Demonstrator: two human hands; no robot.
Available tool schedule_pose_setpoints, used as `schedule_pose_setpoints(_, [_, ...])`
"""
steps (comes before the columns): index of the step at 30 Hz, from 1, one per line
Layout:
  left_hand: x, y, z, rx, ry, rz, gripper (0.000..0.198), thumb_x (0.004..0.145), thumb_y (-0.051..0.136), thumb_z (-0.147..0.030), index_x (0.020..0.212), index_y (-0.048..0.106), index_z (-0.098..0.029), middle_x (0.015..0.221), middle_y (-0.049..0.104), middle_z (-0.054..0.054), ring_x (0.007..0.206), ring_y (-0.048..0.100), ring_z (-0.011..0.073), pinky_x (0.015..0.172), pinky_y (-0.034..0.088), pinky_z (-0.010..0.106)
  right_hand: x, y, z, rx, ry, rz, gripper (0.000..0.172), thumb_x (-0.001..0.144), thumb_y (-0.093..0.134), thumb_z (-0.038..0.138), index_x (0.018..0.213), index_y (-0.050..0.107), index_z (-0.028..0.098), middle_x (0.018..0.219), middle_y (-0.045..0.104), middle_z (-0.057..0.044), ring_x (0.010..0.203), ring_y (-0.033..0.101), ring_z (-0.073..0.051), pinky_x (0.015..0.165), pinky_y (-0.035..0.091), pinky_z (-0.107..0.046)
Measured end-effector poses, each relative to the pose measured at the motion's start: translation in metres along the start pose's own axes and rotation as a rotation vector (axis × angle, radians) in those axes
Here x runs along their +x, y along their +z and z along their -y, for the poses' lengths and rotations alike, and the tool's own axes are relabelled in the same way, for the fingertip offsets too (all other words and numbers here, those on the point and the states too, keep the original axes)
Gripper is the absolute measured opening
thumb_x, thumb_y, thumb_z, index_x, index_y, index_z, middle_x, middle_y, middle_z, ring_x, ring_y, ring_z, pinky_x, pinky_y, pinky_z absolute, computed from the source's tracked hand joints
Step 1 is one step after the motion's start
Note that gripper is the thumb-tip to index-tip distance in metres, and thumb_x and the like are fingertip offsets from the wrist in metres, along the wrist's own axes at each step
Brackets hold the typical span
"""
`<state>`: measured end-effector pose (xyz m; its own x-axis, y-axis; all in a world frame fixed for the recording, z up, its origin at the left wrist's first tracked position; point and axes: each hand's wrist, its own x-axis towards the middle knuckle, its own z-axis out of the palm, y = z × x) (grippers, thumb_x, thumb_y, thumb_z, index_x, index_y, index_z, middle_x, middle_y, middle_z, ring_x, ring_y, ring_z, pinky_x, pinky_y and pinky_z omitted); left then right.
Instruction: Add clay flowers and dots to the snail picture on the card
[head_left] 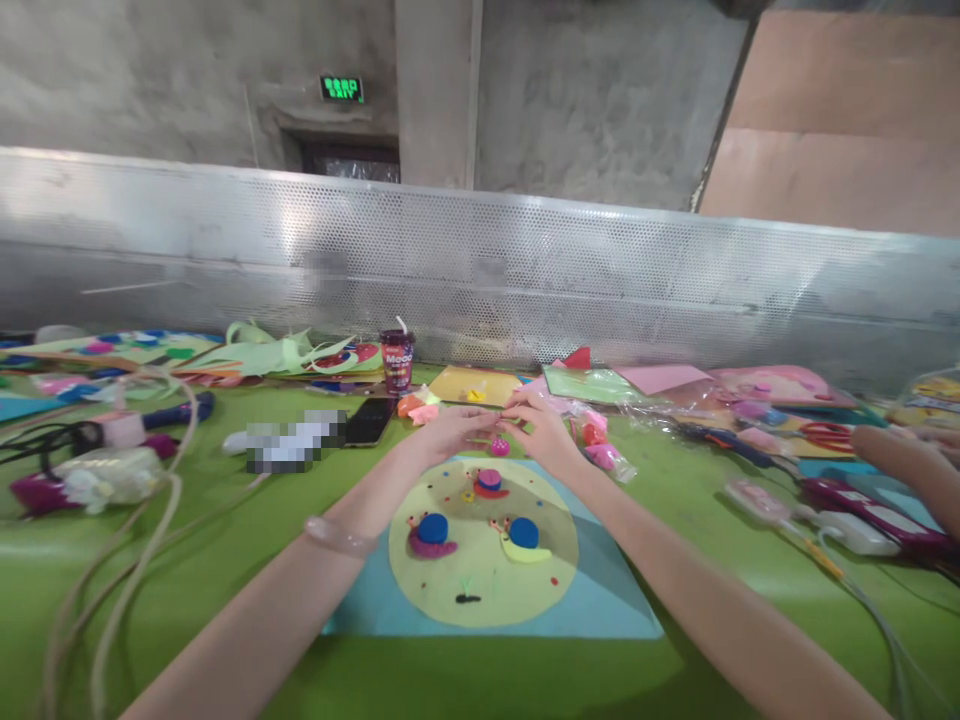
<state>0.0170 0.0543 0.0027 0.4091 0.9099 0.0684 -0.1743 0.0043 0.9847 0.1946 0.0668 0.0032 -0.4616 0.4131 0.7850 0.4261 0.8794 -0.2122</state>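
Note:
My left hand [461, 432], with a pale bangle [341, 537] on its wrist, meets my right hand [541, 430] just past the far edge of a craft picture. Both sets of fingertips come together in a pinch; whatever is between them is too small to make out. Right below the fingers is a small magenta lump [500, 446]; I cannot tell whether they touch it. The picture is a pale yellow paper disc [480, 585] on a light blue sheet [615, 605]. It carries clay snails: one with a pink shell [489, 482], two with blue shells [433, 530].
Behind my hands lie a yellow sheet [465, 385] and wrapped clay [600, 452]. A phone [369, 422] and a drink cup [397, 360] stand left of them. Cables [176, 500] cross the left side. Another person's hand [900, 465] is at the right, near red scissors [827, 435].

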Motion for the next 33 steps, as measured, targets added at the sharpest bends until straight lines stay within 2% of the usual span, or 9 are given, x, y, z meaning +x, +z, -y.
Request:
schedule_pose_setpoints(4, [0.0027, -0.004, 0.0039, 0.006, 0.01, 0.017, 0.035, 0.059, 0.078, -0.04, 0.082, 0.069, -0.015, 0.083, 0.069, 0.006, 0.074, 0.061, 0.0151, 0.076, 0.044, 0.03, 0.0, 0.0008, -0.0012, -0.006, -0.019, 0.016, 0.009, 0.078, 0.063, 0.015, 0.083, 0.067, 0.02, 0.092, 0.056, -0.006, 0.086, 0.057, -0.017, 0.074, 0.053, -0.033])
schedule_pose_setpoints(10, [0.007, -0.0096, 0.0078, 0.024, 0.012, 0.018, 0.031, 0.062, 0.076, -0.038, 0.082, 0.07, -0.016, 0.086, 0.069, 0.006, 0.073, 0.06, 0.0131, 0.076, 0.044, 0.028, 0.0003, 0.0018, -0.0017, -0.025, -0.043, -0.005, 0.009, 0.078, 0.061, 0.014, 0.081, 0.068, 0.02, 0.092, 0.056, -0.007, 0.088, 0.056, -0.019, 0.079, 0.05, -0.037])
schedule_pose_setpoints(16, [0.0086, -0.0098, 0.0076, 0.04, 0.021, -0.007, 0.026, 0.065, 0.075, -0.035, 0.08, 0.069, -0.015, 0.086, 0.069, 0.007, 0.077, 0.06, 0.0148, 0.076, 0.044, 0.029, 0.001, 0.0009, 0.0031, -0.02, -0.023, -0.026, 0.009, 0.079, 0.057, 0.015, 0.078, 0.065, 0.019, 0.09, 0.056, -0.007, 0.085, 0.057, -0.018, 0.069, 0.052, -0.031])
schedule_pose_setpoints(24, [0.0053, -0.0079, 0.005, 0.029, 0.033, -0.015, 0.023, 0.067, 0.073, -0.035, 0.08, 0.069, -0.017, 0.089, 0.069, 0.006, 0.081, 0.06, 0.015, 0.077, 0.044, 0.029, 0.0005, 0.0015, 0.0025, -0.037, -0.014, -0.054, 0.011, 0.079, 0.058, 0.017, 0.085, 0.066, 0.021, 0.092, 0.058, -0.006, 0.087, 0.058, -0.019, 0.074, 0.052, -0.034])
schedule_pose_setpoints(33, [0.0081, -0.0086, 0.0061, 0.009, 0.067, -0.034, 0.02, 0.069, 0.071, -0.032, 0.079, 0.069, -0.016, 0.083, 0.068, 0.006, 0.079, 0.059, 0.0144, 0.08, 0.043, 0.031, 0.0006, 0.0032, 0.0031, -0.032, -0.016, -0.035, 0.01, 0.081, 0.058, 0.019, 0.086, 0.067, 0.018, 0.089, 0.056, -0.007, 0.08, 0.058, -0.017, 0.064, 0.053, -0.03])
